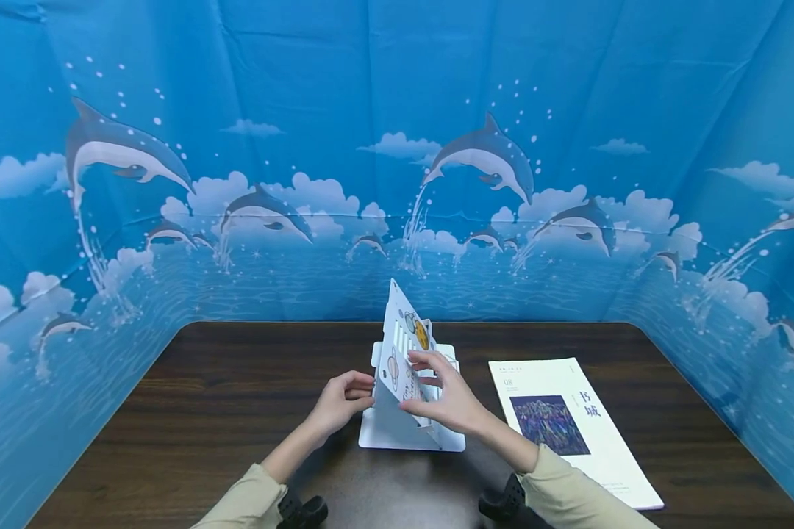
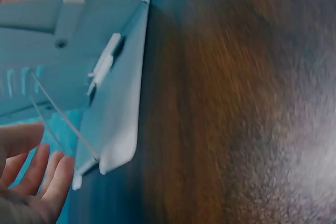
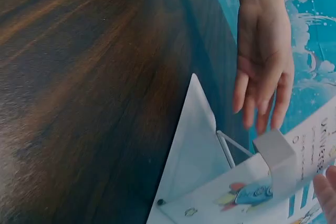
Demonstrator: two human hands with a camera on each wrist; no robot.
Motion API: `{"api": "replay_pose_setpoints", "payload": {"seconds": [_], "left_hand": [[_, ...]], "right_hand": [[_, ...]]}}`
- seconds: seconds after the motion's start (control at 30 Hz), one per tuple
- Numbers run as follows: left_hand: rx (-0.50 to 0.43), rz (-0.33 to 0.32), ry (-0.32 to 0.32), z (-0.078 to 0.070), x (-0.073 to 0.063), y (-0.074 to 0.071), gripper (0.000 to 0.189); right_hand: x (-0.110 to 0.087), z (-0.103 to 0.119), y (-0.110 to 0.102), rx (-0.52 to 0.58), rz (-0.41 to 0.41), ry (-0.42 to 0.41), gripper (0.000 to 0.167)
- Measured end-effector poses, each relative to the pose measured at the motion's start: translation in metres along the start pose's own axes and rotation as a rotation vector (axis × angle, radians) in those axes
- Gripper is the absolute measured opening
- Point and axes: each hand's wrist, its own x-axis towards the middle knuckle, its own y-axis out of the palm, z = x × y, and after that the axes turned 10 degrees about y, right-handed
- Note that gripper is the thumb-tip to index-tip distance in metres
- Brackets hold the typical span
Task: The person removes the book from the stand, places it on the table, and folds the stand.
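A white folding book stand [image 1: 397, 433] with cartoon prints stands on the table, its printed panel [image 1: 405, 330] raised at a steep tilt above the flat base. My left hand [image 1: 340, 402] is at the panel's left edge. In the left wrist view, the left fingers [image 2: 55, 177] are loosely bent beside the thin wire support [image 2: 65, 116] behind the panel, with nothing visibly held. Over the printed face, my right hand [image 1: 451, 393] has thumb and fingers spread, the fingertips appearing to touch the panel. Only some right fingertips [image 3: 326, 190] show in the right wrist view.
To the right of the stand lies a white book [image 1: 609, 433] with a dark picture on its cover. The dark wooden table [image 1: 238, 382] reaches back to a blue dolphin-printed curtain [image 1: 344, 147].
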Motion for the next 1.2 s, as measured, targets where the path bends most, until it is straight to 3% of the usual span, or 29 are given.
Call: {"api": "replay_pose_setpoints", "payload": {"seconds": [0.23, 0.3, 0.47, 0.57, 0.73, 1.0, 1.2], "left_hand": [[0.016, 0.087, 0.007, 0.017, 0.004, 0.002, 0.024], [0.02, 0.095, 0.017, 0.014, 0.003, 0.003, 0.022], [0.048, 0.087, 0.058, 0.013, 0.003, 0.007, 0.017], [0.093, 0.071, 0.091, 0.026, 0.008, 0.009, 0.014], [0.183, 0.053, 0.14, 0.029, 0.013, 0.013, 0.012], [0.264, 0.059, 0.184, 0.031, 0.015, 0.014, 0.009], [0.289, 0.078, 0.2, 0.031, 0.014, 0.013, 0.007]], "right_hand": [[0.012, -0.01, 0.007, -0.084, -0.034, -0.065, 0.068], [0.014, -0.01, 0.006, -0.095, -0.038, -0.085, 0.067], [0.016, -0.009, 0.004, -0.133, -0.027, -0.129, 0.067], [0.017, -0.009, 0.004, -0.15, -0.019, -0.148, 0.068], [0.019, -0.009, 0.003, -0.164, -0.022, -0.174, 0.068], [0.02, -0.013, 0.002, -0.213, -0.042, -0.17, 0.069], [0.018, -0.014, 0.004, -0.157, -0.038, -0.153, 0.067]]}}
